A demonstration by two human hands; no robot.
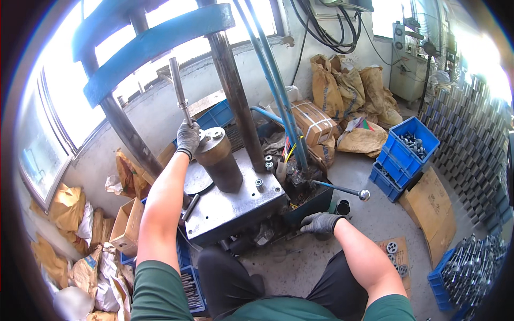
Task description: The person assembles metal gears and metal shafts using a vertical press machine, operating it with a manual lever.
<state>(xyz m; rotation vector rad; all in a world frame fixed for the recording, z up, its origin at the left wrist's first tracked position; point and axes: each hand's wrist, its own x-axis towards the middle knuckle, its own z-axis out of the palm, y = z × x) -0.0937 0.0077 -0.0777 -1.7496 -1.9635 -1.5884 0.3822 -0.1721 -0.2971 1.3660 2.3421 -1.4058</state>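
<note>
Left of upper centre, left hand [187, 140] closes round a metal rod [178, 85] low down, apparently to steady it beside the cylinder [224, 168]. Lower right of centre, right hand [319, 223] half-open, seemingly empty, near the table [235, 208].

From the wearer's head, we look through the left of two fisheye lenses, down and ahead over the knees [225, 273], the left hand [188, 139] and the right hand [320, 223]. The press [235, 206] stands close before us, slightly left, its top cut off. Farther away, we take in the wall [289, 59]; straight edges bend toward our dark rim.
</note>
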